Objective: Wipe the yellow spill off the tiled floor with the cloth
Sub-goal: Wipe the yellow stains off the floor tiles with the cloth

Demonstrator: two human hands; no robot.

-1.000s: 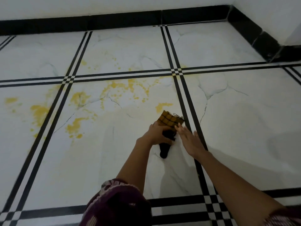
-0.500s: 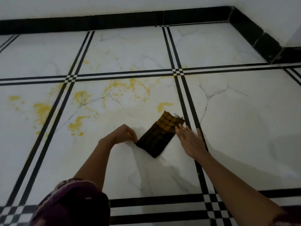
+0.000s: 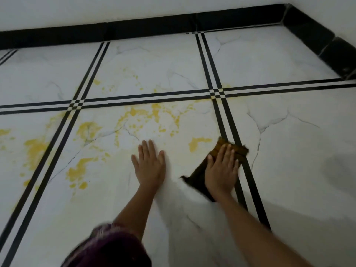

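Now the left hand has released the cloth and lies spread on the tiled floor, while the right hand presses flat on it, yellow spill just ahead, unwiped.

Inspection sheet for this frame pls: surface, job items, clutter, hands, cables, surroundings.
Surface: white marble-look tiled floor with black stripe borders.
Job's things: yellow spill spread over several tiles, one patch just left of the cloth; dark checked cloth lying flat on the floor.
Clutter: nothing seen.
Hands: left hand flat on bare tile; right hand flat on the cloth, pressing it.
Cables: nothing seen.
Surroundings: black skirting, white wall, room corner upper right.
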